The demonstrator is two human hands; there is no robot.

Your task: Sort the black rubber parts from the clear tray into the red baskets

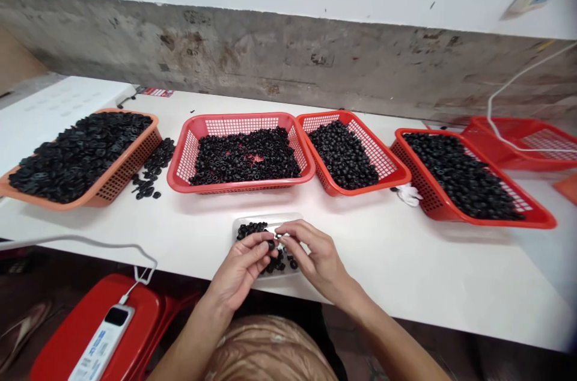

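My left hand (246, 264) pinches a small round black part (271, 244) between thumb and fingers, above a white tray (295, 217). Close against it, the fingertips of my right hand (313, 252) are pressed together in a pinch; what they hold, if anything, is too small to make out. Inside the tray lie loose black parts (252, 228), round and ring-like, some of them hidden beneath my hands.
Behind the tray stand a pink-red basket (241, 187), a red basket (396, 173) and, farther right, another red basket (541, 219), all holding black parts. An orange basket (112, 179) heaped with flat black pieces is at left, beside a loose pile (160, 155). A red stool (103, 303) carries a power bank (103, 339).
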